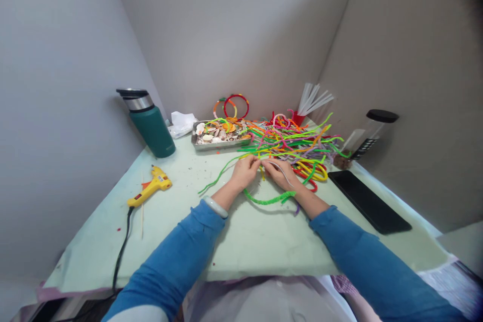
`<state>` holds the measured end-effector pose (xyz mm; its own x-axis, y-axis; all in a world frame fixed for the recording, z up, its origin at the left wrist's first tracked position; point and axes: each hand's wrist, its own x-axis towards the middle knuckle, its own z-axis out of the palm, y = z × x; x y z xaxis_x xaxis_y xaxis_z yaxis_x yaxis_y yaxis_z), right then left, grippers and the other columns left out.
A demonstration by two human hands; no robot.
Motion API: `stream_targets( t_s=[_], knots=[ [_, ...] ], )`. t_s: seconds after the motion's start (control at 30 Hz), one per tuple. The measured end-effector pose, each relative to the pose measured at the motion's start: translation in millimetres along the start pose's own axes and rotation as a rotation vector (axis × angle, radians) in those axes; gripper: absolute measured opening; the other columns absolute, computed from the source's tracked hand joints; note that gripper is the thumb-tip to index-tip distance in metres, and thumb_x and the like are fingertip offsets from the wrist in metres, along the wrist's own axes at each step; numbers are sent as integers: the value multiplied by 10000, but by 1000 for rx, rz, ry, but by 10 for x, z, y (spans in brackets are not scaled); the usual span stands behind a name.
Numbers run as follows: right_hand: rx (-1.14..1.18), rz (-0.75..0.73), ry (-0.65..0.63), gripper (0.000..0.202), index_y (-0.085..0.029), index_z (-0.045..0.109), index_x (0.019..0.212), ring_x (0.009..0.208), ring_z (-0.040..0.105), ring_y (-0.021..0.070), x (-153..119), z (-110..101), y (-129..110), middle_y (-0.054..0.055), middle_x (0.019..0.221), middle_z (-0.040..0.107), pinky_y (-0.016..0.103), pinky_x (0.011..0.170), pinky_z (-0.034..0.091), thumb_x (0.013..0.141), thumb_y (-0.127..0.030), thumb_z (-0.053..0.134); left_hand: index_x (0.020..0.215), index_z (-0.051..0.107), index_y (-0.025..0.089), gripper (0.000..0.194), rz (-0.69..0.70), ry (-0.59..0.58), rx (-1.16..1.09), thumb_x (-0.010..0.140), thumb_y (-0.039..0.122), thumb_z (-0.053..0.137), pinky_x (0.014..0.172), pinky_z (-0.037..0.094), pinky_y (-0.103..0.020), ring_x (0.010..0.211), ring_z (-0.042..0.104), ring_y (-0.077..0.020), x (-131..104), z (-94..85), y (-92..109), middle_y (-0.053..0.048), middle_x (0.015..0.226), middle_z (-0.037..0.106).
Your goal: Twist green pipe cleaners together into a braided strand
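My left hand [244, 172] and my right hand [278, 174] meet fingertip to fingertip above the middle of the table, both closed in a pinch. From the right fingers a thin pale pipe cleaner [284, 172] runs back over the hand. The left fingers hide most of what they grip; a thin green pipe cleaner [216, 181] trails out to the left beside them. Below the hands curves a thicker bright green twisted pipe cleaner [268, 201], with a purple tip [297, 209] near its right end. A short yellow pipe cleaner [263, 175] shows between the hands.
Behind lie a heap of coloured pipe cleaners [290, 138], a metal tray [222, 145] of shells and two wrapped rings [236, 105]. A yellow glue gun [151, 187] and green bottle [153, 128] stand left; a black phone [368, 201] and clear bottle [372, 133] are right.
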<state>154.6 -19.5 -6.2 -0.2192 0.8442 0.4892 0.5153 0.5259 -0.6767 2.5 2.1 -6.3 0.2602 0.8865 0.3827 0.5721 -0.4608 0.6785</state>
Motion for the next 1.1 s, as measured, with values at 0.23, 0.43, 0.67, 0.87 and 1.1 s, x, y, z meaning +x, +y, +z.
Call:
stream_targets(
  t_s=[0.23,0.43,0.67,0.87,1.1],
  knots=[
    [-2,8,-11,344,-182,575,704,594,487,140,-7,4,18,13,625,551,243,585,370,857,-423,383,795,608,159,243,14,2,-1,820,308,418,572,330,-200,603,469,-90,5,-2,-10,0,703,605],
    [-5,2,-15,344,-178,572,701,598,487,139,-3,3,17,16,631,555,240,586,370,858,-419,383,828,614,160,245,7,-3,8,820,308,419,589,343,-202,619,481,-97,1,0,-8,-7,721,616],
    [-22,8,-16,342,-177,578,703,599,496,138,-1,4,28,13,626,563,234,583,370,856,-416,388,819,613,156,251,-11,-16,45,822,308,414,597,346,-205,630,487,-100,1,-1,-6,-13,728,618],
    [-28,1,-25,343,-177,564,666,587,488,135,3,-1,16,14,614,557,234,575,371,859,-402,391,811,604,162,238,2,-20,29,820,302,411,590,337,-205,625,483,-97,2,10,-20,-7,720,610],
    [-37,7,-34,342,-178,567,666,590,493,136,5,9,33,14,616,560,237,580,375,857,-400,391,808,600,165,228,-7,-40,34,817,289,409,593,334,-206,621,478,-98,-8,-8,2,-5,706,603]
  ],
)
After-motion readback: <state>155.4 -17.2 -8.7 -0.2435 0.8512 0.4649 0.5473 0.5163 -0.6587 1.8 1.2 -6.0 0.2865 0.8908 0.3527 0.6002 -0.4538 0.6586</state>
